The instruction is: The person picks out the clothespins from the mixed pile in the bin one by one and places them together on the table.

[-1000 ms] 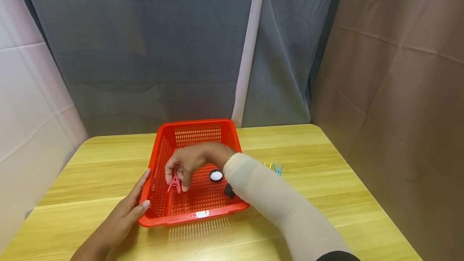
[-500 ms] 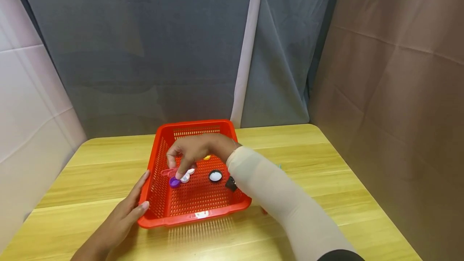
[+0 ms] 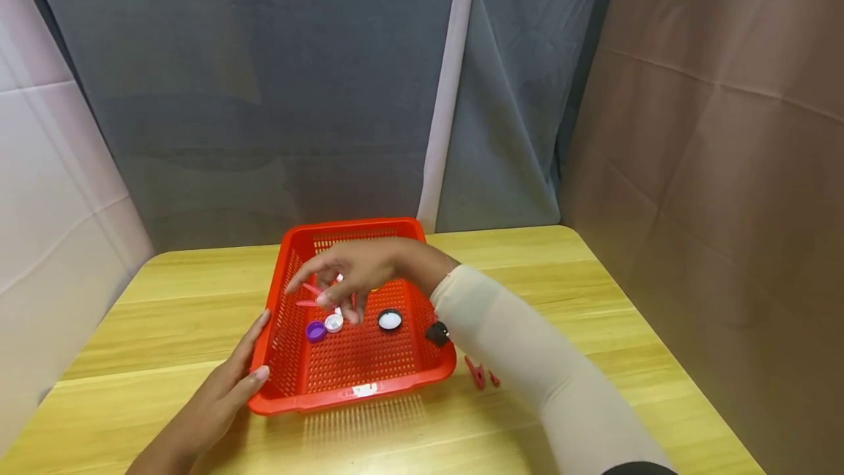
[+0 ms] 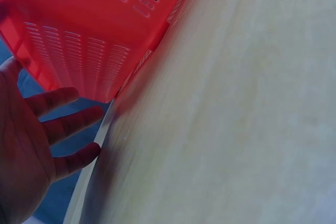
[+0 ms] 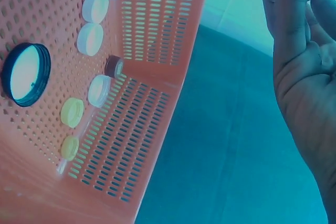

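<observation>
My right hand (image 3: 359, 273) is above the red basket (image 3: 363, 391), with its index finger stretched out. Near the thumb, a pink clothespin (image 3: 308, 303) shows in the head view, partly hidden by the fingers that pinch it. My left hand (image 3: 220, 402) lies against the basket's left side, its thumb at the rim; the left wrist view shows its fingers straight and spread. Inside the basket are a purple cap (image 3: 316, 331), a white cap (image 3: 334, 323) and a black-rimmed lid (image 3: 390, 320) with a white inside.
More caps lie in the basket, among them a yellow cap (image 5: 72, 112) and a brown cap (image 5: 114, 66). A dark object (image 3: 437, 333) is at the basket's right side. Another pink clothespin (image 3: 476, 372) lies on the wooden table (image 3: 527, 262). Curtains (image 3: 297, 94) surround the table.
My right hand has risen and shifted right with the pink clothespin, which has turned. The purple and white caps beneath have come into view. My left hand stays put.
</observation>
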The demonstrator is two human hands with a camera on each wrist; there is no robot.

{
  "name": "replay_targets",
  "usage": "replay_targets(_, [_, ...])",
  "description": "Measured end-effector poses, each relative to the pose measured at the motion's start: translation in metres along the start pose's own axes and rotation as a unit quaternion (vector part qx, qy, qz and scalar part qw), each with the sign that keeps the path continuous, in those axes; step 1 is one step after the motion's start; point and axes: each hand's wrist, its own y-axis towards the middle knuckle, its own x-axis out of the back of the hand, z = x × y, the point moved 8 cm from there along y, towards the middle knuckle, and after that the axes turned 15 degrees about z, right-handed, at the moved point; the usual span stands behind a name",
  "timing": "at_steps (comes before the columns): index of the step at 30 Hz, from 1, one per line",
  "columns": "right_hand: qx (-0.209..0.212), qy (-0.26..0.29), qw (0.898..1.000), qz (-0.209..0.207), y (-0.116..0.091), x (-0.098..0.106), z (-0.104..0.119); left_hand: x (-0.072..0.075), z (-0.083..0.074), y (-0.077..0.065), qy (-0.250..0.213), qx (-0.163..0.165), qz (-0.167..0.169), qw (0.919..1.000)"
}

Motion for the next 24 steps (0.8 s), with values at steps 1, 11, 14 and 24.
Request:
replay_targets(1, [0.001, 0.012, 1.0, -0.003, -0.002, -0.001, -0.001, 0.0, 0.0, 0.0, 0.001, 0.001, 0.0, 1.0])
replay_targets(11, [0.035, 0.051, 0.998, -0.006, -0.016, -0.015, 0.0, 0.004, 0.006, -0.002, 0.017, -0.003, -0.01, 0.9998])
replay_targets(14, [0.043, 0.031, 0.998, -0.023, -0.021, -0.014, 0.003, 0.005, 0.008, -0.004, 0.017, 0.013, -0.009, 0.9997])
replay_targets(24, [0.081, -0.065, 0.991, -0.089, -0.057, -0.016, 0.017, 0.005, 0.015, -0.004, 0.014, 0.06, 0.005, 0.9981])
